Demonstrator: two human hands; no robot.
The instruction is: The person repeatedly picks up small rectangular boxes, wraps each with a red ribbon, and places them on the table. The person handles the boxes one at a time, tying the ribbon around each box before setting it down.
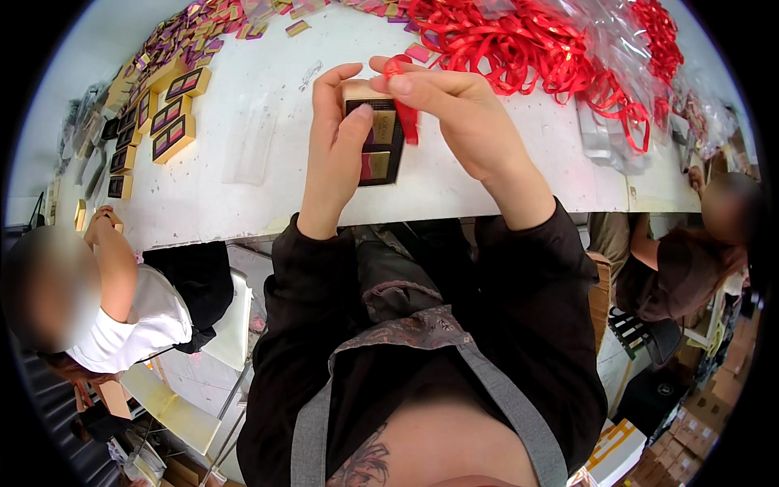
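My left hand (333, 150) grips a small box (394, 134) by its left side, the thumb lying over its front. The box has a dark face and pale gold sides, and gold and pink pieces show in its openings. My right hand (466, 114) pinches a red ribbon bow (408, 122) between thumb and fingers at the box's upper right corner. One ribbon end hangs down along the box's right edge. Whether the ribbon is fixed to the box I cannot tell.
A heap of red ribbons (519, 53) covers the table's far right, beside transparent plastic bags (604, 134). Small gold and purple pieces (174, 49) lie scattered at the far left. Several similar boxes (173, 138) stand at left, near a transparent sleeve (250, 142). Co-workers sit on both sides.
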